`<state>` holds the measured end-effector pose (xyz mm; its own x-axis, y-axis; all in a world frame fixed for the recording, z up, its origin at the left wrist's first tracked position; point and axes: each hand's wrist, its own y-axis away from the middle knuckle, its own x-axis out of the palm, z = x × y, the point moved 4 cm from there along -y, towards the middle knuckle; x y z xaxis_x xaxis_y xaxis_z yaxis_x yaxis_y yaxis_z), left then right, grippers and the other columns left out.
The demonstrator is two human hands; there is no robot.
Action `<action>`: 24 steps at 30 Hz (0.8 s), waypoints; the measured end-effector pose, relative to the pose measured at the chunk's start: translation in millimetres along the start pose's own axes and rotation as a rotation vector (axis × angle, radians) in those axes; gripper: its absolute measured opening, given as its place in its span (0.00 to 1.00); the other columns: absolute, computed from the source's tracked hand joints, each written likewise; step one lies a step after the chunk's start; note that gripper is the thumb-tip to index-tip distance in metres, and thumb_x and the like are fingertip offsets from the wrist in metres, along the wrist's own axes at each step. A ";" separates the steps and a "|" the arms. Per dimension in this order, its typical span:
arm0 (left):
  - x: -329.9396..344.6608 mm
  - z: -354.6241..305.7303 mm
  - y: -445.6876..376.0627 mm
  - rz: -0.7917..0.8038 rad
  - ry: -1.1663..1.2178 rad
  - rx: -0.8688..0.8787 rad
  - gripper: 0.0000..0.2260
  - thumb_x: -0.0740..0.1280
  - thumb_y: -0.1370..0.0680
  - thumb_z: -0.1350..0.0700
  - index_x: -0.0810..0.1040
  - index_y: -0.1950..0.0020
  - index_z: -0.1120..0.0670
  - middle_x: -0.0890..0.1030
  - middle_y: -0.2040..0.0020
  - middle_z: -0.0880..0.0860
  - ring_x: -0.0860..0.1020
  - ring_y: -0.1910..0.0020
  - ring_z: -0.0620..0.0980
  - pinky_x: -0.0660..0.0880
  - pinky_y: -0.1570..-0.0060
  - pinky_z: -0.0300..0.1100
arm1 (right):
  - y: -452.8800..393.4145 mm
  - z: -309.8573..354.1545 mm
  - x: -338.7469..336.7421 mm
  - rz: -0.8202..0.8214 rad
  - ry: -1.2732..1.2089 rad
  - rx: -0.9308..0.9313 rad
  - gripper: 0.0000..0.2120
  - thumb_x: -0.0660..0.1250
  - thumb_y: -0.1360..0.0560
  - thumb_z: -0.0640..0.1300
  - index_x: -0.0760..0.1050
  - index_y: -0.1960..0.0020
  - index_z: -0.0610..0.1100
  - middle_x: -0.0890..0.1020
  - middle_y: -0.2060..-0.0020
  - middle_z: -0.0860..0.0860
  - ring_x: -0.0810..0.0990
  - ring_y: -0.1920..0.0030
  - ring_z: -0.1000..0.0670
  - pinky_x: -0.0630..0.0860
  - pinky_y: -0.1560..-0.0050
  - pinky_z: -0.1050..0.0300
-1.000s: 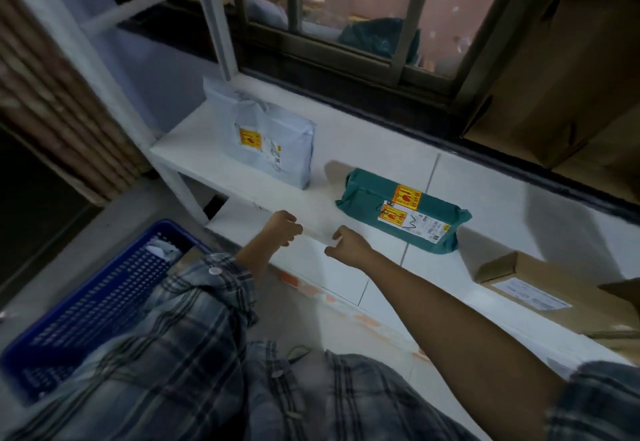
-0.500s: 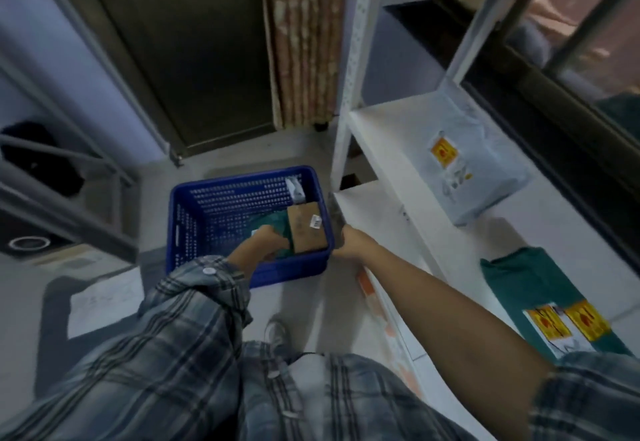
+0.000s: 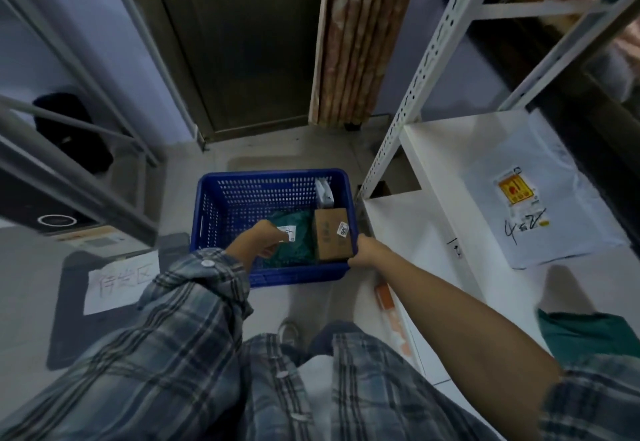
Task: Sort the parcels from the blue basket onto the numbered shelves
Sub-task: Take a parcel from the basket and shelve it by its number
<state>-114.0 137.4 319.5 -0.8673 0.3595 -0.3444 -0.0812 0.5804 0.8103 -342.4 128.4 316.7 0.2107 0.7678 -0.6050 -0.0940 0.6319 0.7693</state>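
The blue basket (image 3: 242, 195) stands on the floor beside the white shelf unit (image 3: 433, 150). In it lie a green parcel (image 3: 301, 250) with a white label, a brown cardboard box (image 3: 332, 236) and a small white parcel (image 3: 323, 193) standing at the back. My left hand (image 3: 259, 241) reaches into the basket with its fingers closed on the green parcel near the label. My right hand (image 3: 365, 253) grips the basket's right front corner, next to the box. On the shelf lie a grey-white parcel (image 3: 540, 198) marked 4 and another green parcel (image 3: 588, 333).
A grey metal rack (image 3: 69, 177) stands at the left. A handwritten paper sheet (image 3: 121, 285) lies on a dark mat on the floor. A dark door and a rolled brown curtain (image 3: 353, 39) are behind the basket. My shoe (image 3: 289, 331) is just in front of it.
My view swung left from the shelf to the basket. Both hands left the shelf edge; the left went into the basket onto the green parcel, the right onto the basket's corner.
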 end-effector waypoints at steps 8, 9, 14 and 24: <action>-23.5 -30.7 -44.8 0.075 0.002 -0.050 0.09 0.66 0.23 0.59 0.70 0.49 0.64 0.69 0.69 0.56 0.67 0.73 0.51 0.66 0.72 0.43 | -76.0 -12.2 -11.9 0.072 -0.006 0.054 0.20 0.69 0.36 0.51 0.72 0.48 0.44 0.79 0.52 0.45 0.79 0.52 0.45 0.80 0.50 0.50; -27.4 -37.6 -51.5 0.068 0.008 -0.045 0.09 0.66 0.23 0.59 0.72 0.48 0.64 0.70 0.68 0.56 0.68 0.72 0.51 0.70 0.70 0.45 | -71.0 -4.0 -22.2 0.072 0.008 0.044 0.13 0.68 0.34 0.50 0.71 0.53 0.46 0.79 0.52 0.46 0.79 0.51 0.45 0.78 0.49 0.52; -40.2 -70.2 -94.9 0.043 0.034 -0.070 0.13 0.65 0.22 0.59 0.74 0.41 0.64 0.74 0.61 0.58 0.73 0.65 0.53 0.76 0.50 0.52 | -73.7 27.1 -69.1 0.104 -0.074 -0.016 0.11 0.66 0.26 0.44 0.68 0.45 0.46 0.73 0.53 0.47 0.72 0.52 0.48 0.68 0.53 0.59; -35.5 -87.9 -212.3 0.111 0.023 -0.104 0.13 0.62 0.21 0.60 0.65 0.65 0.57 0.65 0.68 0.55 0.64 0.71 0.51 0.65 0.70 0.43 | -190.9 36.5 -81.2 0.141 -0.066 0.034 0.17 0.63 0.25 0.47 0.67 0.40 0.40 0.75 0.45 0.44 0.75 0.50 0.46 0.70 0.56 0.55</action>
<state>-109.1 -62.8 201.4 -0.8846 0.3999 -0.2401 -0.0338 0.4586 0.8880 -306.1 -58.4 226.4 0.2610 0.8396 -0.4764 -0.0942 0.5134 0.8530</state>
